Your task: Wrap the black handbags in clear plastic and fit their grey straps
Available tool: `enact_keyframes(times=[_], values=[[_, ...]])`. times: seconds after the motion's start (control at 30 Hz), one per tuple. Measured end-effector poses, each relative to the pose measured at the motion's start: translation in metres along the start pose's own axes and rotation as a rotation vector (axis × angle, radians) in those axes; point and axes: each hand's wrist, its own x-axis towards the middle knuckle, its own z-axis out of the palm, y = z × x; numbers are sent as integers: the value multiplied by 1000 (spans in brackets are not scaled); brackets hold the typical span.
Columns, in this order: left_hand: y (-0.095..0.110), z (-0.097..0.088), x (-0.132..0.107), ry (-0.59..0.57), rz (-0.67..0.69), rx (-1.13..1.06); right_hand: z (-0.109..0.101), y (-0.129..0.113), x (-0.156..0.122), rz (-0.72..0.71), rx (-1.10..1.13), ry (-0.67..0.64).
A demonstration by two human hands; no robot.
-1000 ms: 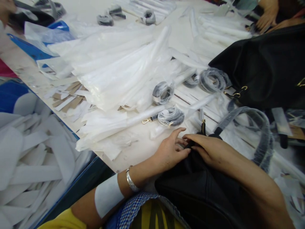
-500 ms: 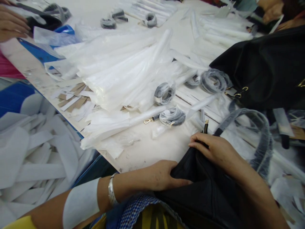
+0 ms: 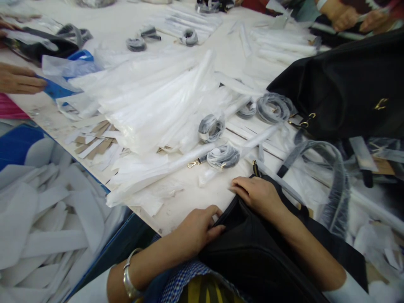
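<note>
A black bag (image 3: 252, 256) lies in front of me, resting partly on my lap and against the table edge. My left hand (image 3: 202, 227) pinches the edge of its opening, thumb and fingers curled on the rim. Farther along the same rim, my right hand (image 3: 252, 191) grips the bag's upper edge near a zipper end with a gold-coloured tip (image 3: 255, 165). To the right of that hand, a plastic-wrapped handle (image 3: 337, 193) arches up. A coiled strap in clear wrap (image 3: 223, 156), with a gold clasp, lies just beyond the bag.
White plastic sleeves (image 3: 158, 101) are heaped across the table's middle. Another black bag (image 3: 344, 88) stands at right. A blue bin (image 3: 110, 240) of white foam pieces (image 3: 59, 223) sits at lower left. Other people's hands (image 3: 20, 79) show at the left and upper right (image 3: 353, 19).
Both my hands have shifted left along with the bag, and its dark body shows more widely. A co-worker's hand at the left has moved lower, near the blue packet.
</note>
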Motion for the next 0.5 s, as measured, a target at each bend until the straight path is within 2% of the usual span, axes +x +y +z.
enact_keyframes(times=[0.07, 0.1, 0.2, 0.23, 0.3, 0.37, 0.4, 0.5], values=[[1, -3, -2, 17, 11, 66, 8, -2, -1, -50, -6, 108], [3, -6, -2, 63, 40, 103, 11, -3, -1, -69, -4, 138], [17, -19, -4, 217, 279, 66, 15, -2, -2, -85, -2, 151], [24, -24, -4, 206, 377, -11, 15, -1, -2, -90, 1, 143], [38, -33, -4, 54, 514, -203, 17, 0, -1, -101, 12, 136], [50, -38, -4, -117, 573, -299, 20, 1, -1, -114, 31, 149], [53, -38, -4, -155, 593, -281, 22, 1, 0, -120, 50, 164], [53, -30, -4, -92, 585, -52, 27, 0, 3, -162, 126, 219]])
